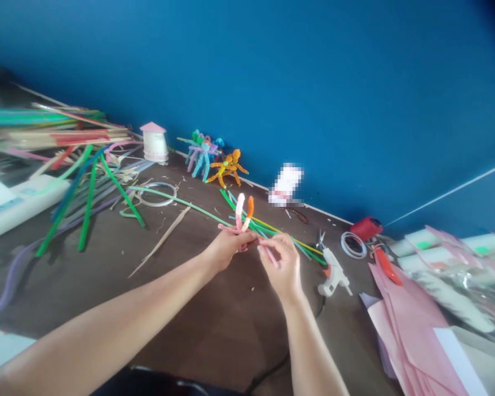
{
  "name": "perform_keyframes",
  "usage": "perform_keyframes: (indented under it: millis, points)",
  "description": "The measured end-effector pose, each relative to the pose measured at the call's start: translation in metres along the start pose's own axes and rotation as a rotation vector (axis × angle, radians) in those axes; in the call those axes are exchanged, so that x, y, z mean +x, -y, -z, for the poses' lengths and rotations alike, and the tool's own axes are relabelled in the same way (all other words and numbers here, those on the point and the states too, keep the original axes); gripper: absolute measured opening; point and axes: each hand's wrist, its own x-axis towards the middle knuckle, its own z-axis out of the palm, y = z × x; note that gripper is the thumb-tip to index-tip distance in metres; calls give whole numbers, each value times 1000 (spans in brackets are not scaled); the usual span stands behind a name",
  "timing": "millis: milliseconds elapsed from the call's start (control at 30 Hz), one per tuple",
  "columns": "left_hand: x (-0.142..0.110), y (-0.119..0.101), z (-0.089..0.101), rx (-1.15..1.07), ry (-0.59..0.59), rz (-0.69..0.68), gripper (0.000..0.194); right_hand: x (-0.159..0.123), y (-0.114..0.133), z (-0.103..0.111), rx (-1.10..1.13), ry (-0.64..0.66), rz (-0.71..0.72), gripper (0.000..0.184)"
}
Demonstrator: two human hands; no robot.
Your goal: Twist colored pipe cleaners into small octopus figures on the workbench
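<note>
In the head view, two bare hands meet over the middle of the brown bench (226,341). The left hand (226,250) has its fingers (246,237) closed around a fuzzy pink bundle (238,220). One pink and white tip and one orange and white tip stick up from it. The right hand (286,264) is just beside the left, and its fingers pinch a thin pink stick (271,257). I can't tell if the stick is joined to the bundle.

Behind the hands, green and yellow sticks (272,226) lie on the bench. By the blue wall (272,82) stand an orange fuzzy toy (230,165), some fuzzy toys in many colors (202,154) and a little white tower (154,144) with a pink roof. To the left is a big, messy pile of sticks (66,135), with a white ring (159,194) near it. To the right are a white glue gun (333,270), another white ring (353,245), a red roll (366,228) and big pink sheets (414,324).
</note>
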Motion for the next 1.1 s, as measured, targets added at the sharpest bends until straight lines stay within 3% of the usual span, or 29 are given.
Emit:
perform_keyframes:
  millis: [167,300,600,733,1100]
  points:
    - [3,0,4,-185,-21,103,15,-2,-1,-4,59,60,-10,17]
    - [1,-1,2,-178,-53,135,17,-1,0,-5,83,65,-10,23]
    - [-3,1,-4,-129,-61,109,20,0,0,-3,-30,-60,8,12]
    - [-4,2,-4,-81,-41,50,20,-2,0,-5,-44,-53,-6,12]
    - [-10,1,-10,170,-126,-164,17,-3,3,-6,-49,-44,-76,15]
